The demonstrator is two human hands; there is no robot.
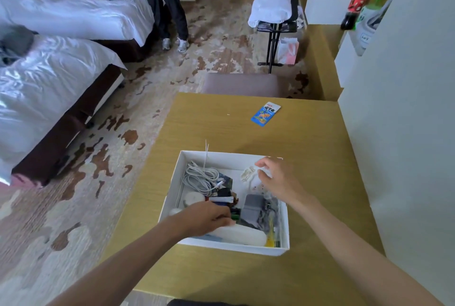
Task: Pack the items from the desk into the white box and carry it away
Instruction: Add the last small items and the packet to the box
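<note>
The white box [172, 190] sits on the table [307, 157], nearly full. The left hand [206, 217] reaches inside, fingers curled among the items; whether it grips anything I cannot tell. The right hand [275, 177] hovers open over the far corner. A blue packet [266, 114] lies apart and could be forgotten.

The blue packet [265, 114] on the desk [295, 138] bears Chinese characters, too blurred to read; nothing else legible.
</note>
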